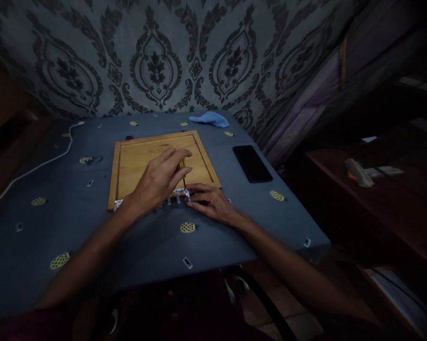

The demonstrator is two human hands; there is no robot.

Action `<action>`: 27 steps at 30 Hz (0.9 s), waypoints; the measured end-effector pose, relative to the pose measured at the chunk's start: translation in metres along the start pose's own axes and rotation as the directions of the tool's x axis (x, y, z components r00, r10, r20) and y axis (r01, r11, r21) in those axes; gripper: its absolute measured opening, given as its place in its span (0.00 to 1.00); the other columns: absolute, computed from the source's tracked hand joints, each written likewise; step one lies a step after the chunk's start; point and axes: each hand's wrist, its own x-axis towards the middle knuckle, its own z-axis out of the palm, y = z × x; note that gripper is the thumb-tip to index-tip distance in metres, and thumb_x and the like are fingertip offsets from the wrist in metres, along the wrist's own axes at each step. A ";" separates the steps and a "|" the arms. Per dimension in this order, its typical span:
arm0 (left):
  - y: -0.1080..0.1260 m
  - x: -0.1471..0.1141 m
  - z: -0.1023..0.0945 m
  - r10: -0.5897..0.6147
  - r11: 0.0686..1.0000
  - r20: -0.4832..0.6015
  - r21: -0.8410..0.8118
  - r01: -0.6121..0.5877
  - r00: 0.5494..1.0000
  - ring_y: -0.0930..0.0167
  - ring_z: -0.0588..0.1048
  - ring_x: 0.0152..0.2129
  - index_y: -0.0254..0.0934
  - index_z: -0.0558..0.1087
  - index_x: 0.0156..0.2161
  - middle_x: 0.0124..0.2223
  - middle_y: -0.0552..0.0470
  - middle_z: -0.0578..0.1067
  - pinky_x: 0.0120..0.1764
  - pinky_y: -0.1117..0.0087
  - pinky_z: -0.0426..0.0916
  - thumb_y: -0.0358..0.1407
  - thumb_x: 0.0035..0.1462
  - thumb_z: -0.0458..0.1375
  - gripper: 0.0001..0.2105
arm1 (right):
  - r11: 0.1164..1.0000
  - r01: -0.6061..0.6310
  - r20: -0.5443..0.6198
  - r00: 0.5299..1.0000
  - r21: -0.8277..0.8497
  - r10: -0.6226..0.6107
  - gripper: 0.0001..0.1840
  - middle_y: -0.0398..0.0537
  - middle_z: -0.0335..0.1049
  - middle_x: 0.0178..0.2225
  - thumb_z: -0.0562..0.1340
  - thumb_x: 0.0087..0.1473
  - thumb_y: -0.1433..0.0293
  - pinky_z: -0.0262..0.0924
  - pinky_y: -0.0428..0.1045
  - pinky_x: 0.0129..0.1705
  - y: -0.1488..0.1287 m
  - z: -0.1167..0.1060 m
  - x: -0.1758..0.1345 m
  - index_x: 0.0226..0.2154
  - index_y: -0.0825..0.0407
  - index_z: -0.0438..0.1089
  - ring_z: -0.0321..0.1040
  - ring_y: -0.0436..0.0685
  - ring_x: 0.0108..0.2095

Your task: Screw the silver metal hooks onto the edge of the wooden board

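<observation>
A wooden board (138, 166) with a raised frame lies on the cloth-covered table. Along its near edge runs a silver metal hook rail (178, 193), with several hooks sticking out toward me. My left hand (159, 176) is closed around the yellow handle of a screwdriver (182, 164). The screwdriver stands nearly upright, its shaft pointing down at the right part of the rail. My right hand (213, 202) rests low at the board's near right corner, with thumb and fingers closed about the rail's right end. The left hand and forearm hide part of the rail; the screwdriver's tip is too small to make out.
A black phone (252, 163) lies right of the board. A blue cloth (210, 119) sits at the table's far edge, and a white cable (39, 166) runs down the left side. A patterned curtain (156, 61) hangs behind. A dark red surface (387, 213) stands to the right.
</observation>
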 end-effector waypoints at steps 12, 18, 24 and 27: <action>0.003 -0.001 0.001 -0.028 0.999 0.033 -0.019 0.029 0.999 0.68 0.78 0.42 0.37 0.72 0.54 0.51 0.46 0.78 0.46 0.67 0.74 0.35 0.67 0.59 0.12 | 1.000 0.007 0.013 1.000 -0.006 -0.007 0.11 0.56 0.76 0.56 0.64 0.66 0.64 0.73 0.59 0.57 0.000 0.000 0.000 0.41 0.50 0.82 0.76 0.61 0.55; 0.002 0.002 -0.005 -0.044 0.997 0.042 -0.058 0.046 0.998 0.71 0.78 0.38 0.37 0.71 0.57 0.52 0.48 0.79 0.42 0.70 0.74 0.29 0.65 0.58 0.16 | 1.000 0.009 0.007 1.000 -0.021 -0.009 0.10 0.57 0.76 0.56 0.64 0.66 0.65 0.72 0.58 0.57 -0.001 0.000 0.000 0.41 0.51 0.82 0.76 0.61 0.55; 0.002 0.002 -0.001 -0.050 0.998 0.043 -0.031 0.051 0.998 0.70 0.78 0.41 0.36 0.71 0.56 0.53 0.45 0.78 0.44 0.70 0.75 0.33 0.67 0.58 0.14 | 0.999 -0.012 0.012 1.000 -0.030 0.012 0.11 0.56 0.76 0.57 0.64 0.66 0.64 0.72 0.59 0.57 0.001 0.000 -0.001 0.41 0.50 0.82 0.76 0.61 0.55; 0.001 0.001 0.001 -0.019 1.000 0.010 0.003 0.019 1.000 0.68 0.78 0.43 0.36 0.72 0.55 0.51 0.45 0.78 0.45 0.68 0.75 0.34 0.67 0.58 0.13 | 1.000 -0.015 0.023 1.000 -0.023 0.015 0.11 0.56 0.76 0.57 0.64 0.66 0.63 0.72 0.59 0.58 0.000 0.000 -0.001 0.41 0.50 0.82 0.76 0.60 0.56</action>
